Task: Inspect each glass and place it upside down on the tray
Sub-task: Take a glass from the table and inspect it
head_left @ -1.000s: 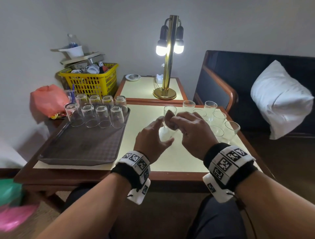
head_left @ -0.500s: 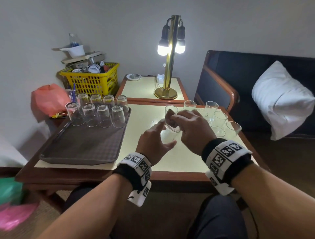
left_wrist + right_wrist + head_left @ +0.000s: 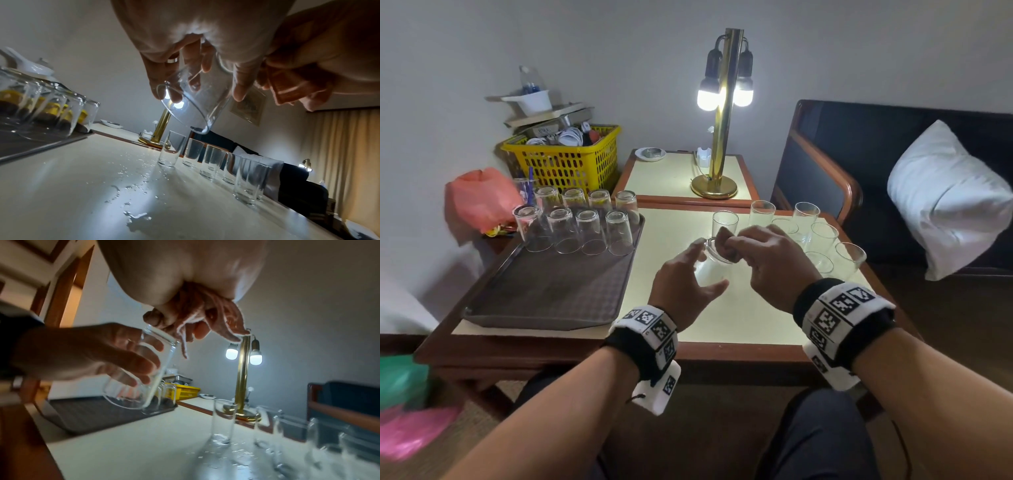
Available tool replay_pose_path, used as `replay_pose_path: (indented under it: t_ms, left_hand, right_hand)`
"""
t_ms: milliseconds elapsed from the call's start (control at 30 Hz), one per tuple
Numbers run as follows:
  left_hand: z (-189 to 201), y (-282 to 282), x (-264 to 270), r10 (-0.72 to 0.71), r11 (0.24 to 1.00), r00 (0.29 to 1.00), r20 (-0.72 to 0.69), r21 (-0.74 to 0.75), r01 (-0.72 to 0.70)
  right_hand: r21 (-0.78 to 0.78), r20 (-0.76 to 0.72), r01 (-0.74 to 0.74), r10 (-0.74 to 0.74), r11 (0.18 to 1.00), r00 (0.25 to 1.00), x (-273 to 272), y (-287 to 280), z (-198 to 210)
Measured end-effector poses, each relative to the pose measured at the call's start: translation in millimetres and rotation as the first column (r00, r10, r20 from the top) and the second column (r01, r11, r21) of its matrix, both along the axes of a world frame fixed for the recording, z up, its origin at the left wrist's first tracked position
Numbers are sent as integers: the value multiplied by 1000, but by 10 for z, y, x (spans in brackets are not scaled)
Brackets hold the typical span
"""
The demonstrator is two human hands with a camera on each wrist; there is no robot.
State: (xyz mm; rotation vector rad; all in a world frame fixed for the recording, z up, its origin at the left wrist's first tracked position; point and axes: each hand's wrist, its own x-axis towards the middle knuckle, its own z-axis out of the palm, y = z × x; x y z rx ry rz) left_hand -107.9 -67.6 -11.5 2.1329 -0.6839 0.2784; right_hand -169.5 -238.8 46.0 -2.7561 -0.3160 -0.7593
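Glass (image 3: 714, 265) under inspection, tilted in your hands.
Left hand (image 3: 683, 287) grips it; right hand (image 3: 763, 263) pinches its rim; next, invert it onto the tray (image 3: 544, 294).

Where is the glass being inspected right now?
Head view: the glass is tilted above the table's middle, gripped by left hand, right hand at its rim.

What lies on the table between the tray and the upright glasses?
Only water droplets on the bare table, between tray and upright glasses, seen from the left wrist.
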Motion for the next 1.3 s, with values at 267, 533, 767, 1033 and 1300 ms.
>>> replay_pose_path:
  t_ms: [267, 533, 767, 1033, 1300]
  left_hand:
    - [46, -37, 10, -24, 1000, 999, -49, -12, 23]
    - [50, -38, 2, -43, 998, 996, -77, -40, 40]
    - [46, 28, 54, -24, 998, 998, -60, -61, 20]
    - [68, 46, 91, -25, 996, 996, -85, -85, 18]
    - [79, -10, 116, -83, 979, 981, -176, -198, 47]
  right_hand:
    - [58, -1, 5, -5, 998, 1000, -18, -86, 20]
    - [43, 11, -20, 20, 999, 1000, -8, -70, 37]
    - [12, -3, -75, 75, 997, 997, 0, -52, 36]
    - [41, 36, -48, 46, 998, 998, 2, 26, 12]
    - [149, 25, -74, 72, 986, 997, 8, -43, 1]
